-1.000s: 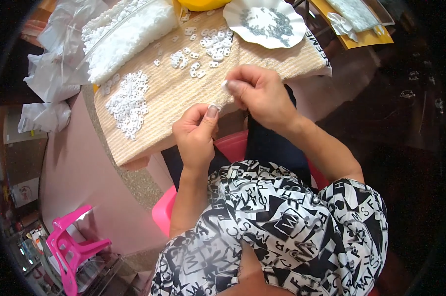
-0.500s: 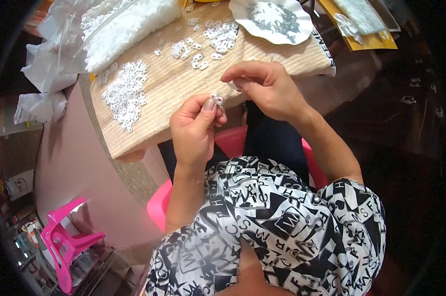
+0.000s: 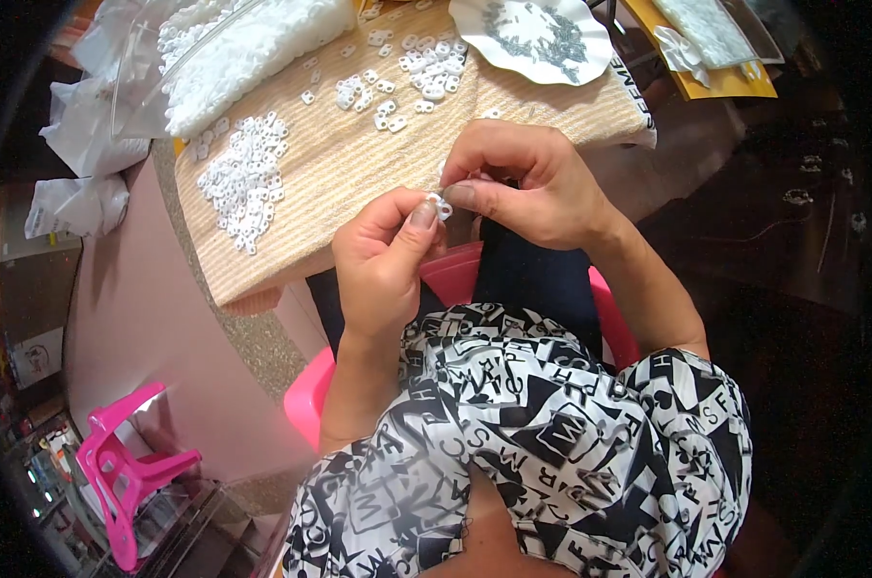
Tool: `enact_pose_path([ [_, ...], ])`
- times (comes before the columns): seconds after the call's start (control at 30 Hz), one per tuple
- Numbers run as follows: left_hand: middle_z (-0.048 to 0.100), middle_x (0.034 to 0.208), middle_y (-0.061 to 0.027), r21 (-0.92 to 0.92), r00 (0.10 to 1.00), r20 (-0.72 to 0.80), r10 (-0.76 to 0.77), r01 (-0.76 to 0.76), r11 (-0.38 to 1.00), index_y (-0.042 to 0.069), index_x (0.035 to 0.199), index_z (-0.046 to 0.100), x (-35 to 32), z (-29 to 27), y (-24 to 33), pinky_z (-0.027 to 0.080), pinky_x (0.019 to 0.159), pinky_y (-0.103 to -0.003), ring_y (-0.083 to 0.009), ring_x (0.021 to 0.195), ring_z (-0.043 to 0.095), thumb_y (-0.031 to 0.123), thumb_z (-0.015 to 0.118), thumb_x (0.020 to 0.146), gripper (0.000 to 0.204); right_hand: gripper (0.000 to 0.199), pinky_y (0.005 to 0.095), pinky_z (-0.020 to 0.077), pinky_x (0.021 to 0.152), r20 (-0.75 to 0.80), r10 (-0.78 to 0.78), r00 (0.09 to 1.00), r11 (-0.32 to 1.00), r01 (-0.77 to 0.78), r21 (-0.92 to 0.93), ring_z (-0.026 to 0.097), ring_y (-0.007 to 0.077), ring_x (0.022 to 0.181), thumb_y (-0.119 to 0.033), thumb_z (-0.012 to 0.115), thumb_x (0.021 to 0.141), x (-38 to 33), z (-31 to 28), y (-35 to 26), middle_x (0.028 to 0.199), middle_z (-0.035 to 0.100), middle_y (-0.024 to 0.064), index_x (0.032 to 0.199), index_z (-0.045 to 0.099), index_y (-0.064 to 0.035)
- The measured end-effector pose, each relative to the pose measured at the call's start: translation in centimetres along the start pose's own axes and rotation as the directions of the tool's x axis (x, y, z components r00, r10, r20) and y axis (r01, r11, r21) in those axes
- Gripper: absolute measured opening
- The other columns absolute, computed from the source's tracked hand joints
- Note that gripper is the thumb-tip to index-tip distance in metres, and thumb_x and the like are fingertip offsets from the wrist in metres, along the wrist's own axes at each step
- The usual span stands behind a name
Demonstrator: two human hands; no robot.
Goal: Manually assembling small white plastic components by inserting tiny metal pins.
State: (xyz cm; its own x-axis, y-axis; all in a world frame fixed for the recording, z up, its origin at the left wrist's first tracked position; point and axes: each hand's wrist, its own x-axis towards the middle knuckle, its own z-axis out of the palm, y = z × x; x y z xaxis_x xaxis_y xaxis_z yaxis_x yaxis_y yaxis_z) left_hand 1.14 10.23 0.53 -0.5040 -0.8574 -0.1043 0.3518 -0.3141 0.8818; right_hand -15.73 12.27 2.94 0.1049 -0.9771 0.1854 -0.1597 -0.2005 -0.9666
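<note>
Between the thumb and forefinger of my left hand (image 3: 390,252) is a small white plastic piece (image 3: 443,207) with round holes. My right hand (image 3: 525,188) meets it from the right, thumb and forefinger pinched at its upper edge. Those right fingertips cover whatever else they grip. Both hands hover just above the front edge of the cloth-covered table (image 3: 349,154). Left of them lies a heap of similar white pieces (image 3: 245,183). Smaller clusters of white pieces (image 3: 434,67) are spread farther back.
At the back left stands a clear bag (image 3: 253,67) full of white pieces. A scalloped white plate (image 3: 465,17) at the back holds small grey pieces. A yellow envelope (image 3: 735,85) lies at the far right, and a pink stool (image 3: 118,462) is on the lower left.
My right hand has come down and left, so its fingertips now touch the white piece. The left hand has barely shifted and keeps its pinch.
</note>
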Motion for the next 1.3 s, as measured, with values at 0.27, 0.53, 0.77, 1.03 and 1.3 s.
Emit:
enact_pose_path([
  [0.27,0.051,0.065,-0.0006,0.147,0.988,-0.065,0.142,-0.131,0.980,-0.004,0.081,0.056,-0.1,0.4,-0.5,0.036,0.052,-0.018,-0.0056,0.056,0.045,0.006,0.053,0.084,0.011,0.004,0.0235,0.0388,0.057,-0.083,-0.179,0.980,0.972,0.163,-0.170,0.049,0.0145,0.064,0.001,0.059,0.072,-0.1,1.1,0.1,0.070,0.051,0.0054,0.074,0.055,0.0000],
  [0.53,0.051,0.065,-0.0016,0.183,0.956,-0.142,0.257,-0.230,0.956,-0.005,0.082,0.056,-0.4,0.9,-1.1,0.037,0.053,-0.018,-0.0062,0.057,0.046,0.004,0.053,0.084,0.010,0.005,0.0272,0.0425,0.053,-0.199,-0.197,0.960,0.966,0.155,-0.208,0.054,0.0182,0.058,0.002,0.060,0.070,-0.4,2.5,0.1,0.067,0.052,0.0090,0.073,0.056,0.0005],
  [0.77,0.053,0.066,-0.0028,0.273,0.971,-0.124,0.206,-0.167,0.948,-0.004,0.082,0.056,-0.2,0.7,-0.4,0.038,0.053,-0.018,-0.0069,0.057,0.047,0.006,0.052,0.084,0.011,0.004,0.0202,0.0429,0.056,-0.138,-0.046,0.989,0.999,0.050,0.023,0.052,0.0102,0.064,0.002,0.056,0.078,-0.5,1.6,0.2,0.074,0.053,0.0051,0.081,0.057,0.0039],
  [1.03,0.055,0.069,-0.0046,-0.132,0.995,-0.102,0.022,-0.035,0.991,-0.004,0.087,0.056,0.2,0.2,-0.2,0.041,0.056,-0.019,-0.0095,0.061,0.051,0.008,0.053,0.084,0.014,0.008,0.0207,0.0449,0.065,-0.112,0.117,0.987,0.964,-0.086,0.250,0.055,0.0077,0.073,-0.001,0.058,0.077,0.0,0.3,0.0,0.075,0.060,0.0021,0.084,0.061,0.0027],
  [1.3,0.055,0.069,-0.0033,0.025,0.995,-0.075,0.064,-0.062,0.998,-0.003,0.083,0.056,-0.1,0.2,0.3,0.039,0.057,-0.018,-0.0079,0.061,0.050,0.008,0.052,0.085,0.012,0.010,0.0190,0.0437,0.064,-0.084,0.049,0.995,0.960,-0.024,0.278,0.053,0.0050,0.074,0.001,0.058,0.077,0.1,0.2,0.2,0.082,0.058,0.0015,0.087,0.060,0.0013],
])
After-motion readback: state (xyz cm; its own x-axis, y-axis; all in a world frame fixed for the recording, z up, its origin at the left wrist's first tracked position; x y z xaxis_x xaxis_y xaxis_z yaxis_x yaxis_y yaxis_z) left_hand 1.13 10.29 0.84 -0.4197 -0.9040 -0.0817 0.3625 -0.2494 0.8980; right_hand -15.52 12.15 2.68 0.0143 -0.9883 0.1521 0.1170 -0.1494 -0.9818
